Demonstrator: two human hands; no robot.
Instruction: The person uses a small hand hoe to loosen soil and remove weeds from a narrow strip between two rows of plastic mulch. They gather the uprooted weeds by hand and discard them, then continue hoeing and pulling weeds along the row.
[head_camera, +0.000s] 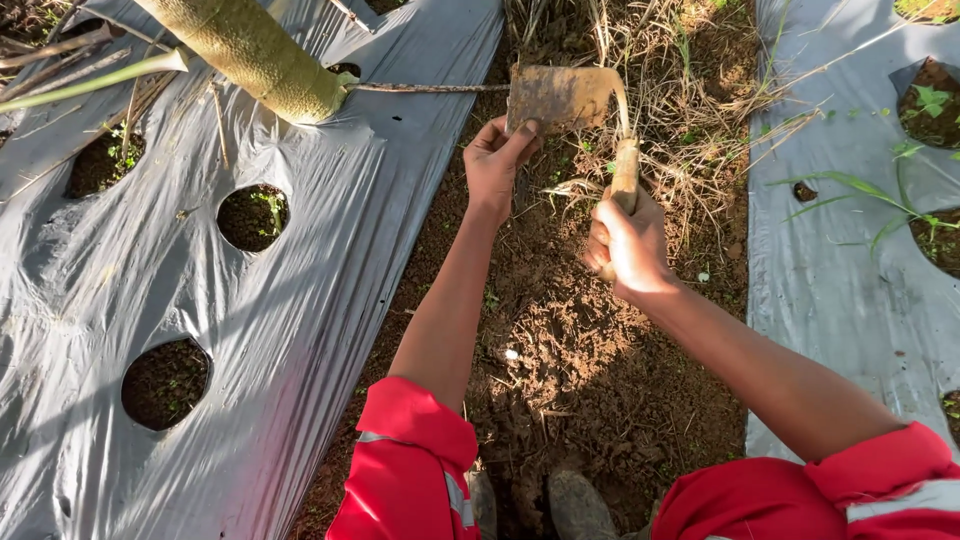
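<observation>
Red sleeves (415, 455) with grey reflective bands fill the bottom edge, rolled up at the elbows, and a pair of muddy boots (575, 505) peeks out between them, half cut off. Right hand (628, 245): fingers wrapped tight round the pale wooden handle of a small hoe (590, 110), which is raised over the soil strip (560, 350). Left hand (497, 160): fingers pinched on the lower left corner of the rusty, dirt-caked blade, thumb across its face. Beyond the blade, dry straw and grass. Grey plastic mulch sheets (300, 300) flank the strip on both sides, punched with round planting holes; small green seedlings show at right. A thick green stem (255, 50) leans across the upper left, its top out of frame.
</observation>
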